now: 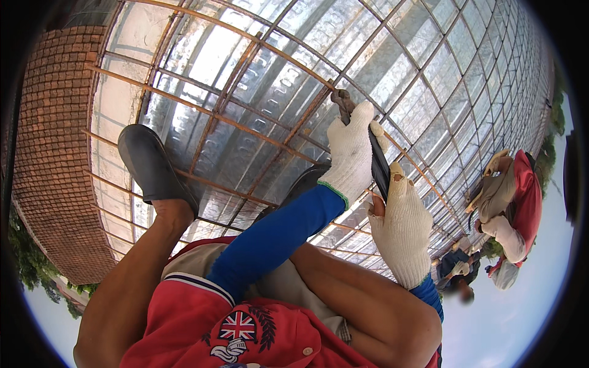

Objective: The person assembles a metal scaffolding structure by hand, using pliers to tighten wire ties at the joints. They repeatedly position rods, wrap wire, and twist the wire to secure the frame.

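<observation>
My left hand (353, 147), in a white knit glove with a blue sleeve, is closed round a hand tool that looks like pincers (342, 101). Its rusty head sits against a crossing of the rebar mesh (294, 135). A long black piece (380, 165) runs from my left fingers down to my right hand; I cannot tell whether it is the tool's handle or a bundle of wire. My right hand (402, 233) wears a matching glove, torn at the fingertips, with the thumb bare. Its thumb and fingers close about the lower end of the black piece.
Ribbed shiny metal decking (264, 80) lies under the mesh. My dark clog (147, 162) rests at the left, near bar ends sticking out toward a brick wall (55, 122). A person in red (524, 202) bends over the mesh at the right, with another person (457, 267) behind.
</observation>
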The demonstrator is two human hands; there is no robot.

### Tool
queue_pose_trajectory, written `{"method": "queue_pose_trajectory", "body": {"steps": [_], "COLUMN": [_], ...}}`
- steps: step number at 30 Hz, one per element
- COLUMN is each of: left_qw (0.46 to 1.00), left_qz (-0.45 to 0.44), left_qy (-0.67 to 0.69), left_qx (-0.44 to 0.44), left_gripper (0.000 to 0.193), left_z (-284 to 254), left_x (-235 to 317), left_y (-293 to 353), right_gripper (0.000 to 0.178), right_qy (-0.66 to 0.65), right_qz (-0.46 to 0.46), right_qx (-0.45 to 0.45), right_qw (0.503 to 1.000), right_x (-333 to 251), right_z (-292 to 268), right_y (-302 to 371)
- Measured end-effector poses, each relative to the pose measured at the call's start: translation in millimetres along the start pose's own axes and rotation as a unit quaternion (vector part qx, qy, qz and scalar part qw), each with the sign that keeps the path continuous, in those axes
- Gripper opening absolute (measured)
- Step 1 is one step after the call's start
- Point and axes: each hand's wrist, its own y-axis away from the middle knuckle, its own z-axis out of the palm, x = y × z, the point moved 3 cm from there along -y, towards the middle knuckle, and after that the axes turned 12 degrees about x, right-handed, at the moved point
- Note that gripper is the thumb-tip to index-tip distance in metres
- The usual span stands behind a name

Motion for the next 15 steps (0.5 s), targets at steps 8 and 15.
{"method": "queue_pose_trajectory", "body": {"steps": [8, 15], "left_qw": [0.997, 0.992], "left_qz": [0.019, -0.042], "left_qy": [-0.079, 0.062], "left_qx": [-0.016, -0.102], "left_gripper": [0.040, 0.027], "left_z": [-14.1, -9.9], "left_x": [6.8, 4.9], "left_y": [2.6, -11.5], "right_gripper": [0.029, 0.031], "right_qy": [-0.313, -0.606], "right_qz": [0.167, 0.343], "right_qx": [-0.188, -0.319], "right_qw": [0.916, 0.643], "right_x": [22.6, 40.6], "right_z": [-3.5, 33.2], "right_y": [-21.4, -3.8]}}
